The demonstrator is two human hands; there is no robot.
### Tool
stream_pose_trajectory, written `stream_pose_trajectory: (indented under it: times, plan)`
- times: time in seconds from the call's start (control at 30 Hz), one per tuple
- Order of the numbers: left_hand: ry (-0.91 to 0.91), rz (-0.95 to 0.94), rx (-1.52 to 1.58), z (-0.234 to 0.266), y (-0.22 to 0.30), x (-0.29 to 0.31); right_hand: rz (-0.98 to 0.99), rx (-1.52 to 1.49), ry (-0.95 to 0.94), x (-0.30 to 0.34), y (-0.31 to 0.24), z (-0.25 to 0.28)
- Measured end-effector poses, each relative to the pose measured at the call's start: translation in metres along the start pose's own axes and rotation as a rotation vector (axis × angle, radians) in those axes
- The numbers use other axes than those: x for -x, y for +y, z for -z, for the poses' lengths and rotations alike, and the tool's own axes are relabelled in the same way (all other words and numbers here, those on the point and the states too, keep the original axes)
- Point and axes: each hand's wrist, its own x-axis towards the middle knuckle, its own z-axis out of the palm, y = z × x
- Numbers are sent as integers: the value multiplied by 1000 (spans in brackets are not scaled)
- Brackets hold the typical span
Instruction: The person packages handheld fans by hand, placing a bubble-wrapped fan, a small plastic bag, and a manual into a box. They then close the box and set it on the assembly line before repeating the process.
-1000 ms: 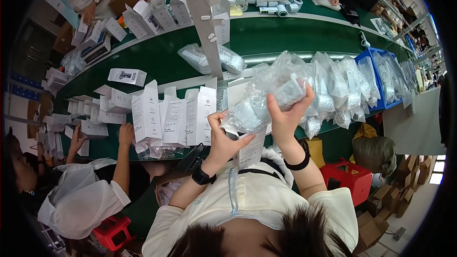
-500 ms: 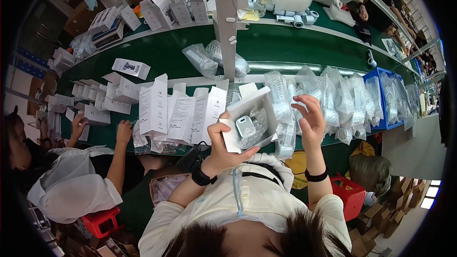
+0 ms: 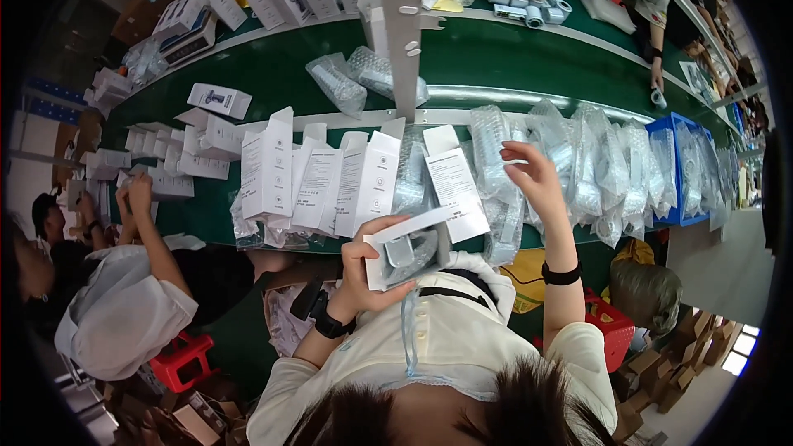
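Observation:
My left hand grips a white cardboard box just in front of my chest, thumb and fingers around its near end. The box is tilted, its open mouth toward me and a printed side facing up and away. Inside lies a pale grey device beside clear plastic wrapping; its lower part is hidden. My right hand is raised to the right of the box, fingers apart and holding nothing. Closest to it are bubble-wrapped items standing in a row on the green bench.
Upright white boxes stand left of my hands. A blue crate holds more wrapped items at the right. A metal post rises ahead. On the left a co-worker sits; a red stool is at my right.
The box has tipped toward me and dropped lower, bringing its printed side into view. My right hand has moved slightly up. The left co-worker's hands have come together.

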Motion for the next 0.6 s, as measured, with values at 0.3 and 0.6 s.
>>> stream_pose_trajectory:
  times: [0.3, 0.6]
  plan:
    - [95, 269, -178, 26, 65, 11, -100, -235, -896, 37, -19, -103]
    - [342, 649, -491, 65, 99, 90, 159, -263, -1008, 56, -13, -196]
